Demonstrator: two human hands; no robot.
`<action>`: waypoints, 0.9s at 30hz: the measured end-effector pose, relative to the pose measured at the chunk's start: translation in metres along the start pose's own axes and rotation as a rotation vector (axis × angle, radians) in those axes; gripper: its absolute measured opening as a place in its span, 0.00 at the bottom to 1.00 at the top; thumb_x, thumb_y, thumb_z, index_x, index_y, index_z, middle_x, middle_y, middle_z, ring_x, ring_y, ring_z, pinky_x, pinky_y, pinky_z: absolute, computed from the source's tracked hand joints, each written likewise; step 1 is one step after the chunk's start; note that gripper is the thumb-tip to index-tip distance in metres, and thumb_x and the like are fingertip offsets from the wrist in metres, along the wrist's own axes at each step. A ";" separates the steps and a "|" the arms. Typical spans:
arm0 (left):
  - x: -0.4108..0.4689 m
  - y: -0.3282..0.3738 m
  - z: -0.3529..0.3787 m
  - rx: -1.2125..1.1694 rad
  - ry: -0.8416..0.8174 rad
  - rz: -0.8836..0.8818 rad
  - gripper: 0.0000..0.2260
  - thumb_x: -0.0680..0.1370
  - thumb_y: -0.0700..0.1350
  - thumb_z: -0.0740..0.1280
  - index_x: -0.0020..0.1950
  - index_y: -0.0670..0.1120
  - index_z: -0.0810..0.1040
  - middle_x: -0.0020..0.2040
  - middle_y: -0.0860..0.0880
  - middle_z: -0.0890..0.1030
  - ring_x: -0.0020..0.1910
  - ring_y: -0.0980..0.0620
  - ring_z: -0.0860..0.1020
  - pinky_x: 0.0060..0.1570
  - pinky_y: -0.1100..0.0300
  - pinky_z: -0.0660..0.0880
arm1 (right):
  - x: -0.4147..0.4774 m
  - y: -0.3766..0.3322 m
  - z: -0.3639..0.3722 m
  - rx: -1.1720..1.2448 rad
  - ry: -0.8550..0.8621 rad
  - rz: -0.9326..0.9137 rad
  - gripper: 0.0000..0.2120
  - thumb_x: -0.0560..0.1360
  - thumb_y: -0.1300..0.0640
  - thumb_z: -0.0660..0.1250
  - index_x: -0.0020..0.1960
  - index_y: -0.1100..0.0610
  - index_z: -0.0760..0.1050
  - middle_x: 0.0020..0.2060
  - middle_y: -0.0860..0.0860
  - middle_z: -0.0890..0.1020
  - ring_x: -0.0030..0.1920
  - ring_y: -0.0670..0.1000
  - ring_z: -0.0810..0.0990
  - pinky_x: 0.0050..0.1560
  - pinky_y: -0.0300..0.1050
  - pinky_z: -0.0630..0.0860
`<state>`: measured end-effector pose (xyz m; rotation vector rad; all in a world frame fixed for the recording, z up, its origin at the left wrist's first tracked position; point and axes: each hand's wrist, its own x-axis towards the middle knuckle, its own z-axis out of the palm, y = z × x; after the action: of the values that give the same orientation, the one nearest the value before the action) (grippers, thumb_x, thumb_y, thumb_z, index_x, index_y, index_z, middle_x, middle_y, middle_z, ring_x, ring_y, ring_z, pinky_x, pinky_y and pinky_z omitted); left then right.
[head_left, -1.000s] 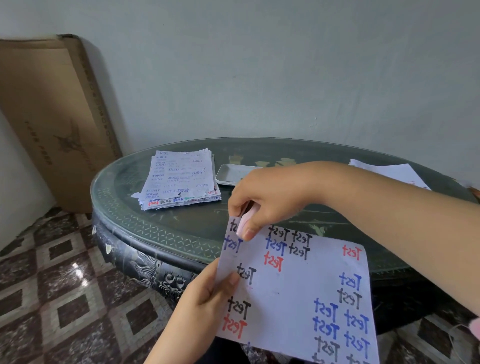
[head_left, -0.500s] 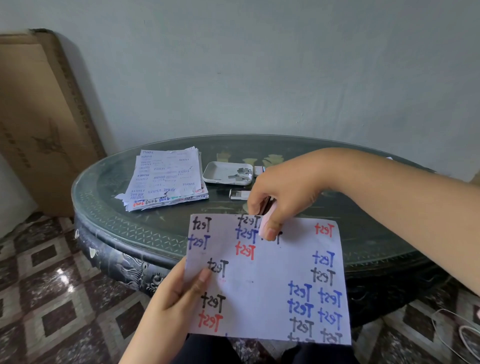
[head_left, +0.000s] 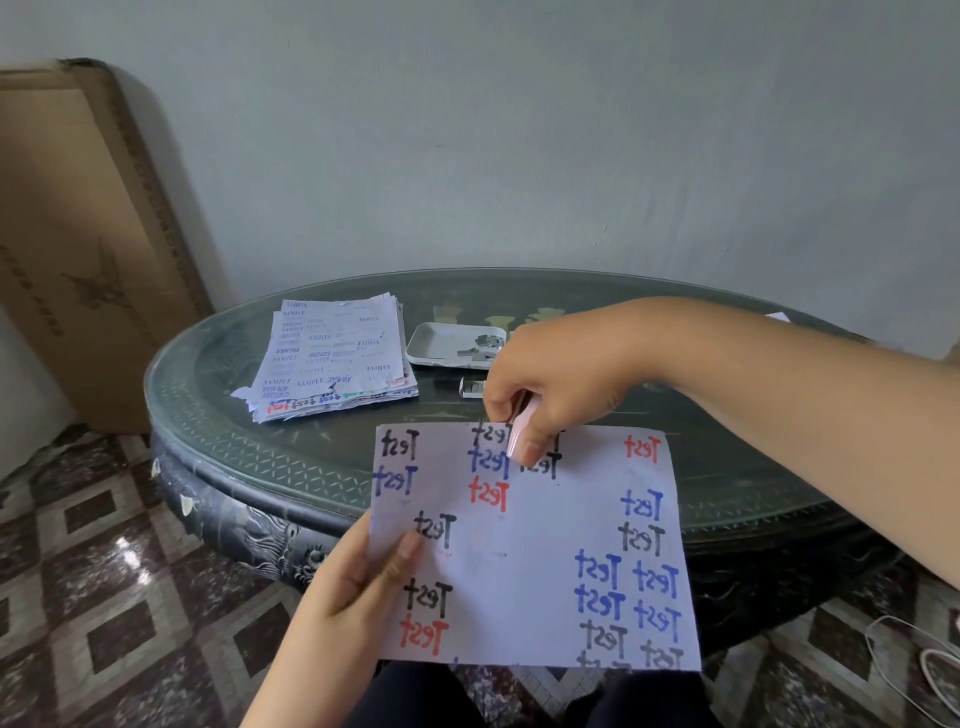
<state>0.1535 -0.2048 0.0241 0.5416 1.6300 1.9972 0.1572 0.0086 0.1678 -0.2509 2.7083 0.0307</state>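
A white sheet stamped with mirrored "Test" marks in black, blue and red hangs over the near rim of a dark round table. My left hand pinches the sheet's left edge, thumb on top. My right hand grips a small pink stapler at the sheet's top edge, near the middle. The stapler is mostly hidden by my fingers.
A pile of stamped papers lies on the table's left. Behind my right hand sit a white tray with staples and a small staple strip. A cardboard box leans on the wall at left. White cables lie on the tiled floor.
The sheet has turned from tilted to square with the table edge. My right hand with the stapler slid from the sheet's top left corner toward the middle of the top edge.
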 end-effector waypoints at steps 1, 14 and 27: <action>0.001 0.000 0.001 -0.008 0.001 0.005 0.14 0.71 0.42 0.65 0.55 0.46 0.79 0.47 0.44 0.86 0.39 0.50 0.84 0.32 0.60 0.80 | 0.000 0.000 0.001 -0.001 0.010 0.004 0.10 0.72 0.44 0.71 0.46 0.47 0.72 0.38 0.40 0.74 0.41 0.44 0.74 0.38 0.40 0.68; 0.013 0.014 -0.010 -0.005 0.050 0.098 0.11 0.73 0.42 0.63 0.52 0.48 0.82 0.46 0.44 0.85 0.39 0.50 0.83 0.35 0.58 0.81 | -0.044 0.034 -0.012 0.058 -0.076 0.168 0.19 0.69 0.42 0.71 0.52 0.54 0.80 0.47 0.51 0.83 0.48 0.53 0.80 0.53 0.51 0.75; 0.033 0.023 -0.003 0.058 -0.015 0.152 0.11 0.73 0.44 0.62 0.54 0.48 0.80 0.46 0.46 0.85 0.41 0.49 0.84 0.37 0.56 0.82 | -0.065 0.048 -0.017 0.143 -0.017 0.243 0.13 0.69 0.44 0.72 0.49 0.50 0.81 0.44 0.46 0.83 0.41 0.46 0.77 0.45 0.40 0.73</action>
<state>0.1221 -0.1905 0.0456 0.7195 1.6877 2.0525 0.1999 0.0662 0.2090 0.1212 2.6931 -0.0895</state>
